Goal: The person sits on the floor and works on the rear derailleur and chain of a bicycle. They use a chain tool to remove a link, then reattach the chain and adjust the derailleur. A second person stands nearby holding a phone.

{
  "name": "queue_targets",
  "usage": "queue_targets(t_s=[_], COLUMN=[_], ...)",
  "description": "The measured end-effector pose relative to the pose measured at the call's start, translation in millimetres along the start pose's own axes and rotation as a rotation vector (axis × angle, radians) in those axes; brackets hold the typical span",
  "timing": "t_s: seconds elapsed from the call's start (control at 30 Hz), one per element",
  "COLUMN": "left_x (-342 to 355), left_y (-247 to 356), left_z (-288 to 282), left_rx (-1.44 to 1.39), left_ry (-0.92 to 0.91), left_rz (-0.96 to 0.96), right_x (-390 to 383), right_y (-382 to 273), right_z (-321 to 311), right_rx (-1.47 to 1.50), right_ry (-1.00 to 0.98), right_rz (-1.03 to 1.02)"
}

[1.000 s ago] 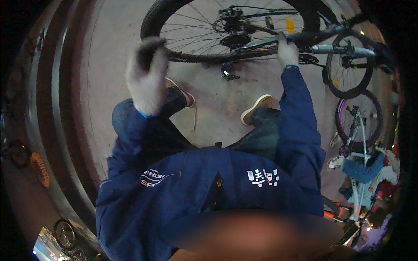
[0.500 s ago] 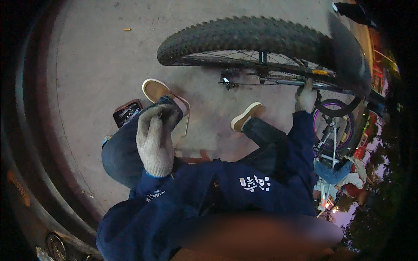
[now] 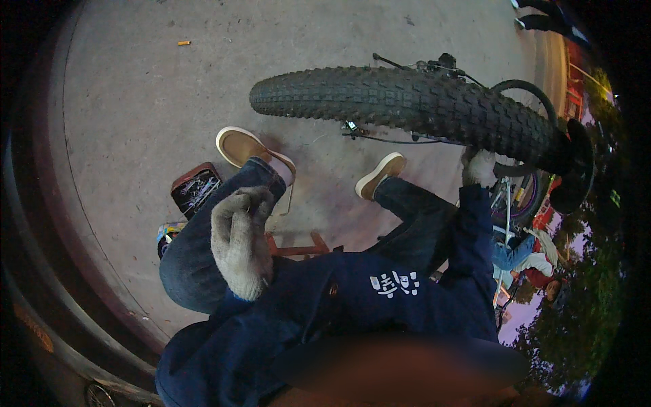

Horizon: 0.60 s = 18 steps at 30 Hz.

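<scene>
A bicycle with a wide knobby black tyre stands in front of me, its wheel stretching from the middle to the far right. My right hand, in a pale knit glove, is closed on the bicycle at the near side of the wheel; the tyre hides its fingertips and the exact part held. Over my left knee hangs my left hand, gloved too, with fingers curled and pressed together. Anything small between those fingers cannot be made out.
An open brown-rimmed case of metal tools lies beside my left leg, with a colourful item near it. A reddish stool-like frame is under me. Another bicycle and people are at the right; a person's legs show far right.
The bicycle wheel has swung and tilted, now showing its tread and covering the spokes. My right hand has moved slightly down with it. The left hand stays curled, slightly lower in view.
</scene>
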<state>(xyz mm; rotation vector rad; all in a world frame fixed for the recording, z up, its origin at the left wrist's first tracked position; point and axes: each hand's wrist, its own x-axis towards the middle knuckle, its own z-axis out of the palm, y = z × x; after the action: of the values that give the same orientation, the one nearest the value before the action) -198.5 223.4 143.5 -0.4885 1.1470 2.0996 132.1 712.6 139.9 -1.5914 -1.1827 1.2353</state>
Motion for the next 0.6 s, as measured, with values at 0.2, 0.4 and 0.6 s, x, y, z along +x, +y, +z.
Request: queue_targets(t_s=[0.2,0.4,0.6], left_x=[-13,-38,-67], left_y=[1,-13,-38], left_z=[8,21,33], left_rx=[0.080,0.552,-0.125], left_ry=[-0.032,-0.170,-0.231], left_rz=[0.002,0.247,0.037], right_x=[-38,-32,-34], right_y=[-21,-6,4], right_z=[28,36,40], right_rx=[-0.351,-0.620,-0.662], right_ry=[-0.046,0.023,0.034], right_rz=[-0.057,-0.373,-0.416])
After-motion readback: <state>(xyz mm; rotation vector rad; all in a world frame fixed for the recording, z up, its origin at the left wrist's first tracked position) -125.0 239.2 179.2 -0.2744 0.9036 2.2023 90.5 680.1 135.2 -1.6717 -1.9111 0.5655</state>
